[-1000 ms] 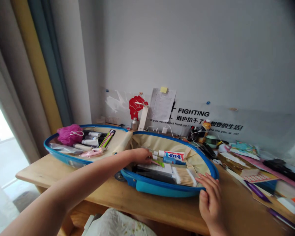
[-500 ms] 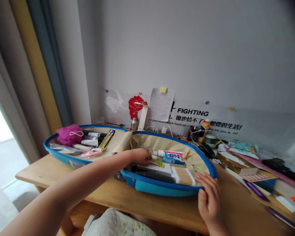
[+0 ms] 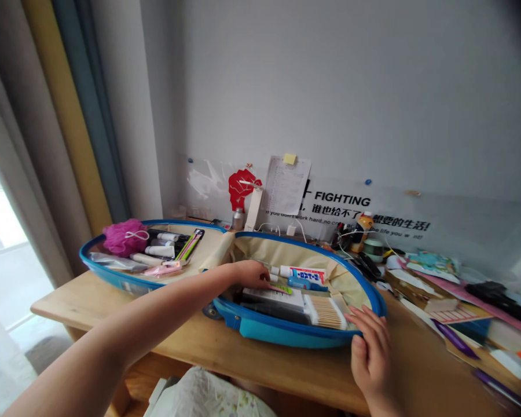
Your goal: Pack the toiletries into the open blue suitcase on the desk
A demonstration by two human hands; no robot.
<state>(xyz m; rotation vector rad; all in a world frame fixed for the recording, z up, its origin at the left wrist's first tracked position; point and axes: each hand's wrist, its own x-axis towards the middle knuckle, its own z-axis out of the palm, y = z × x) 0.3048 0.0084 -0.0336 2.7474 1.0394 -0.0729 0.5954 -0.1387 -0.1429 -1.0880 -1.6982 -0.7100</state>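
An open blue suitcase (image 3: pixel 286 340) with a cream lining lies spread on the wooden table. My left hand (image 3: pixel 254 274) reaches into its right half, fingers closed at the left end of a narrow green-and-pink pack (image 3: pixel 282 288). Its fingertips are partly hidden. Around that hand are a white, red and blue toothpaste tube (image 3: pixel 306 274), a blue bottle (image 3: pixel 306 283), a white-and-black box (image 3: pixel 282 299) and a bundle of cotton swabs (image 3: pixel 325 313). My right hand (image 3: pixel 370 344) lies over the suitcase's right front rim, fingers outstretched, holding nothing.
In the left half sit a purple bath puff (image 3: pixel 122 238), white tubes (image 3: pixel 160 251), a pink item (image 3: pixel 164 269) and a long green-and-pink pack (image 3: pixel 190 246). Papers, a purple pen-like item (image 3: pixel 455 340) and other clutter cover the table's right side. A wall stands behind.
My left hand has shifted slightly at the narrow pack, and more of the pack's pink strip shows. My right hand stays on the rim. The view has moved a little.
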